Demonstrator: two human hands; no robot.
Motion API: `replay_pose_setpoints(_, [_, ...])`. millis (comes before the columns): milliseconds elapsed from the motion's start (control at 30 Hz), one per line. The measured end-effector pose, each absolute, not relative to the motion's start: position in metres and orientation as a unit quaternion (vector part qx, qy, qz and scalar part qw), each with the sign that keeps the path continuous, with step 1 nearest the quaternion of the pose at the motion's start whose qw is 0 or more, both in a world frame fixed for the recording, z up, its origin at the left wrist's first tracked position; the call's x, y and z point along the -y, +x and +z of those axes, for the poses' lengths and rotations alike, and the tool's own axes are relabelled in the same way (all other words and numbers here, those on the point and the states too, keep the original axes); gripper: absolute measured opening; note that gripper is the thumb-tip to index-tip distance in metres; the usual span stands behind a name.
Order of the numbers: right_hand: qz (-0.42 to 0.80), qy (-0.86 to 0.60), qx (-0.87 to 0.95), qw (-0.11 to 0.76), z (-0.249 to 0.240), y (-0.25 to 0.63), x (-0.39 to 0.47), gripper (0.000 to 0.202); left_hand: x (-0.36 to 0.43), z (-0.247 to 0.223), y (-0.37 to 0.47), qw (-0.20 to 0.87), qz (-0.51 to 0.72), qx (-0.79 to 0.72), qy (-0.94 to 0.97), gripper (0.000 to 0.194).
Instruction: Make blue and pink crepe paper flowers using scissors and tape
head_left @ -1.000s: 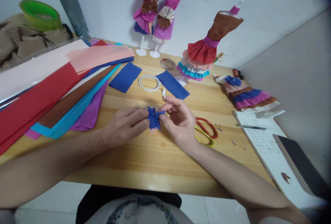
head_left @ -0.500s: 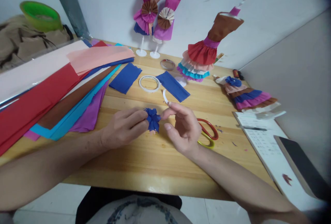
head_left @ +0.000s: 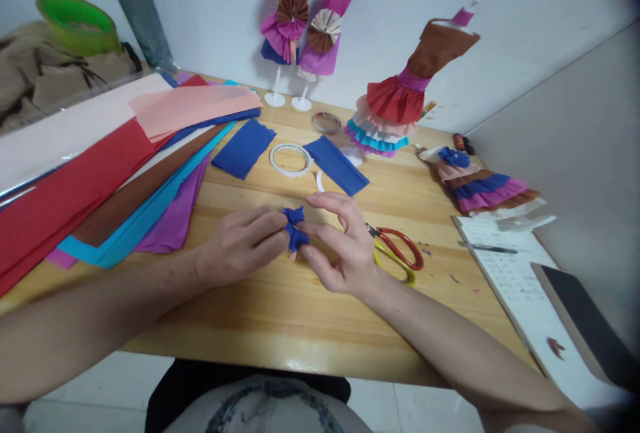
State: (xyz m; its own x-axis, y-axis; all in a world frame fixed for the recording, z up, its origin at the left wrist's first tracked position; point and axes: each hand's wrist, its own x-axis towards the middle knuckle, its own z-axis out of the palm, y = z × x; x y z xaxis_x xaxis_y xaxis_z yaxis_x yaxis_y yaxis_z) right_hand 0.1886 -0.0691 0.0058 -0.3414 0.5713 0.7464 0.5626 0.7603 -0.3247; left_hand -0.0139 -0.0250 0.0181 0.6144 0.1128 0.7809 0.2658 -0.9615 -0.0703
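My left hand (head_left: 250, 243) is closed, pinching a small blue crepe-paper flower (head_left: 296, 236) by its left side, a little above the wooden table. My right hand (head_left: 340, 240) is at the flower's right side with its fingers spread. One of its fingertips touches the flower's middle, and the thumb is at the lower petal. Scissors (head_left: 400, 246) with red and yellow handles lie just right of my right hand. Beyond the hands are two blue paper pieces (head_left: 245, 148) and a roll of white tape (head_left: 291, 159), with a short curled white strip (head_left: 320, 181) beside it.
Coloured paper sheets (head_left: 125, 196) fan out at the left. Dressed miniature mannequins (head_left: 325, 26) stand along the wall, one in a tiered skirt (head_left: 395, 100). Another paper dress (head_left: 485, 183) lies at the right, near a written sheet with a pen (head_left: 490, 247) and a phone (head_left: 583, 320).
My right hand has moved left onto the flower, its fingertip now at the centre. The petals look pressed inward. My left hand keeps its pinch, and the view has shifted slightly.
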Motion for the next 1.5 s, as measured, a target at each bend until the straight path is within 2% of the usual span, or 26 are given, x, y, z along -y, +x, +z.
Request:
replay_pose_setpoints(267, [0.003,-0.352,0.826,0.440,0.002,0.191,0.067,0.018,0.025,0.016,-0.017,0.068,-0.424,0.106,-0.897,0.012])
replay_pose_setpoints(467, [-0.026,-0.343,0.841,0.417,0.000,0.191,0.067,0.020,0.026,0.013,-0.016,0.061,-0.420,0.122,-0.897,0.014])
replay_pose_setpoints(800, [-0.029,-0.338,0.870,0.358,0.003,0.194,0.066,0.047,0.027,0.004,-0.011,-0.071,-0.456,0.204,-0.863,0.009])
replay_pose_setpoints(967, [-0.062,-0.346,0.870,0.345,0.003,0.189,0.064,0.033,0.029,0.004,-0.009,-0.145,-0.464,0.220,-0.846,0.013])
replay_pose_setpoints(1100, [-0.066,-0.355,0.857,0.369,-0.002,0.185,0.063,0.016,0.033,0.002,-0.006,-0.216,-0.437,0.265,-0.832,0.016])
replay_pose_setpoints(1233, [-0.049,-0.355,0.848,0.389,-0.005,0.185,0.062,0.010,0.033,0.002,-0.004,-0.256,-0.425,0.280,-0.822,0.018])
replay_pose_setpoints(1500, [-0.037,-0.348,0.845,0.405,-0.006,0.186,0.063,0.007,0.029,0.004,-0.006,-0.210,-0.415,0.234,-0.854,0.010])
